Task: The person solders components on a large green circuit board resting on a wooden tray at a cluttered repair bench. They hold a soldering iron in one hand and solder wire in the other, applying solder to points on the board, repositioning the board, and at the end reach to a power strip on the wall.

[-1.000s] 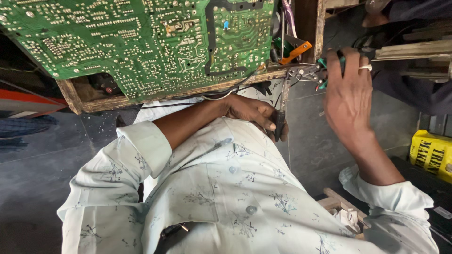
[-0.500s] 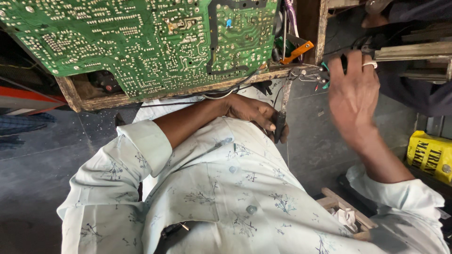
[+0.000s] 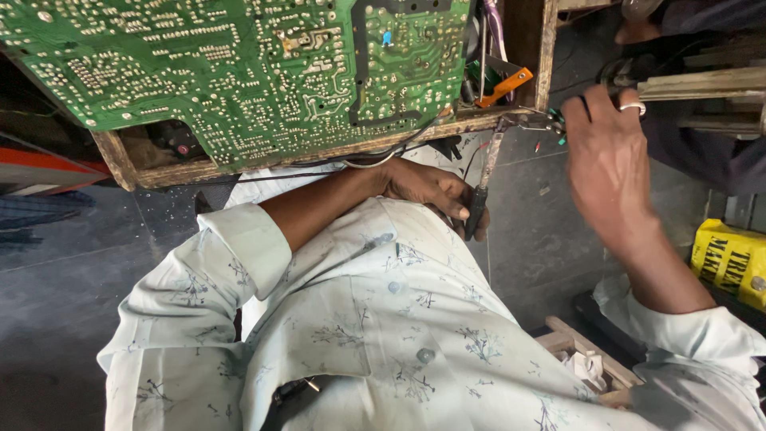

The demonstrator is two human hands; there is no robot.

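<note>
Left hand (image 3: 427,191) closed around dark soldering iron (image 3: 479,203), right hand (image 3: 606,160) pinching small wires (image 3: 550,124) beside green circuit board (image 3: 239,72), wooden frame (image 3: 319,152) under it

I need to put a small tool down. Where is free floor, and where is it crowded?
Bare grey floor lies left of the left sleeve, and a narrower strip between the hands. It is crowded around the right hand, by the yellow box, and under the circuit board.

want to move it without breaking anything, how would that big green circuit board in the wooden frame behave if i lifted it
The green circuit board looks like a thin flat sheet, so probably stiff but fragile. Wires hang from its lower edge, so it would likely tug if lifted. It sits tilted in the wooden frame, so it might slide or tip.
</note>
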